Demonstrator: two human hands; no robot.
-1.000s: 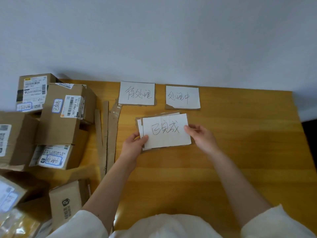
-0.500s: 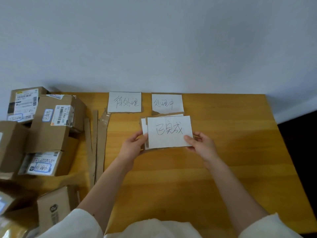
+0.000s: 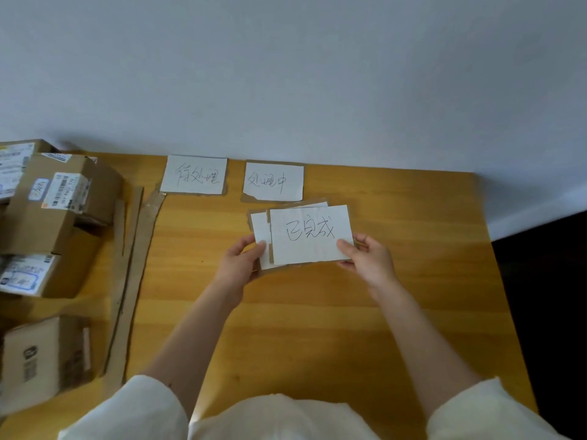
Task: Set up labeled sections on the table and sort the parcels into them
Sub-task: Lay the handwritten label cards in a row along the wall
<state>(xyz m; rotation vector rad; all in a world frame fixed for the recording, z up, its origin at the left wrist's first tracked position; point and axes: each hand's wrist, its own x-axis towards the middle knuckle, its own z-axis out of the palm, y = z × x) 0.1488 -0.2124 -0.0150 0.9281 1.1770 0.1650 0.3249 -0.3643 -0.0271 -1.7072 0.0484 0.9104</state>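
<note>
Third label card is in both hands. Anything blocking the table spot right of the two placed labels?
Nothing visible. The table right of the second label is bare wood out to its edge. The held card, gripped by left hand and right hand, sits just below that label.

2 label cards (image 3: 193, 175) flat, 2 in hands, approx 5 parcels (image 3: 60, 198).

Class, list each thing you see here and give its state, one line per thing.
First label card: flat on table, by wall.
Second label card: flat on table, beside first.
Third label card: held in both hands, unplaced.
Card underneath: held behind third.
Left hand: gripping cards.
Right hand: gripping cards.
Parcels: stacked at left, unsorted.
Cardboard strips: lying flat.
</note>
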